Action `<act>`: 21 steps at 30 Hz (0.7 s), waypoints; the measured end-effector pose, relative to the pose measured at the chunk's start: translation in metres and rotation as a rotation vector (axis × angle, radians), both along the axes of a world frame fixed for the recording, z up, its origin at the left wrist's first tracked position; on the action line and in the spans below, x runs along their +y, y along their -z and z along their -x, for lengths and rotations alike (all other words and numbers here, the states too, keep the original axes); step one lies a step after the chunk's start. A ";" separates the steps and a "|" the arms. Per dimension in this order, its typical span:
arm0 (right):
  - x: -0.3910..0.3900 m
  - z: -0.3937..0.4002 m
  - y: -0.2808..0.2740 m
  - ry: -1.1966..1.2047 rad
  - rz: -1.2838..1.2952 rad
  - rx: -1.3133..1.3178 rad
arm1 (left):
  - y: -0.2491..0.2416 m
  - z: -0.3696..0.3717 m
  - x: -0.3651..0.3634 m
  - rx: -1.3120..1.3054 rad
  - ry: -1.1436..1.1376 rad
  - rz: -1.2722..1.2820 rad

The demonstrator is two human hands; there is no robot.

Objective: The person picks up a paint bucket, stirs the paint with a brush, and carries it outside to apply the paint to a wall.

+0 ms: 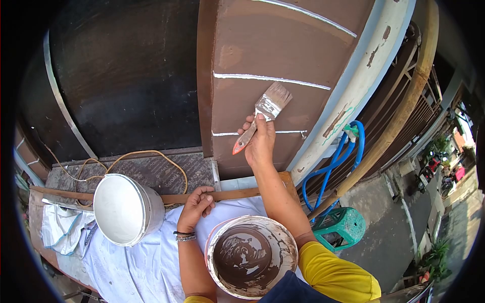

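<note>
My right hand is closed around the handle of a paintbrush, whose wide bristles point up against a brown wall panel. White paint coats the brush's ferrule, and its handle end is red. My left hand, loosely curled with nothing visible in it, rests by a wooden edge over white cloth. Between my forearms stands a bucket of brown paint, its inner wall smeared. White lines cross the panel above and below the brush.
A white bucket stands on the cloth-covered surface to the left, near a yellowish cord. At right are a pale pipe, a bamboo pole, a blue hose and a green stool lower down.
</note>
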State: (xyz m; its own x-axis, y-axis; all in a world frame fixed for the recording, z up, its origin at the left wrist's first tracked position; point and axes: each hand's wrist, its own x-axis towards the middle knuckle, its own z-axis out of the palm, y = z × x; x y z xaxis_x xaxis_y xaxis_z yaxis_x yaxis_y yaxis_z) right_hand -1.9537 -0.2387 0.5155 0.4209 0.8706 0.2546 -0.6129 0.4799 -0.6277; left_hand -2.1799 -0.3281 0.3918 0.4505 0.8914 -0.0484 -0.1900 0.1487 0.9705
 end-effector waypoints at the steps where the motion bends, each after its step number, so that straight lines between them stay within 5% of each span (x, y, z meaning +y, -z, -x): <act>1: -0.001 0.001 0.000 0.002 0.003 -0.004 | 0.000 0.000 0.000 0.001 0.000 0.002; 7: -0.007 -0.002 0.005 0.104 -0.020 -0.101 | 0.001 0.000 0.000 -0.005 -0.006 0.005; 11: -0.011 -0.033 0.021 0.314 0.029 -0.496 | 0.002 0.001 0.001 -0.015 -0.003 0.001; 21: 0.005 -0.046 0.019 0.235 -0.039 -0.237 | 0.000 0.001 0.001 -0.002 0.006 -0.008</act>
State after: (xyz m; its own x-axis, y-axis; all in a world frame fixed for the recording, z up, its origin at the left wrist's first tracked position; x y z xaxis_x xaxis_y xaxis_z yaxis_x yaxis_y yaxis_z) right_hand -1.9081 -0.2336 0.4966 0.5344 0.7443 0.4007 -0.3216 0.6174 -0.7179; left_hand -2.1806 -0.3271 0.3917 0.4558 0.8892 -0.0402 -0.1908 0.1417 0.9713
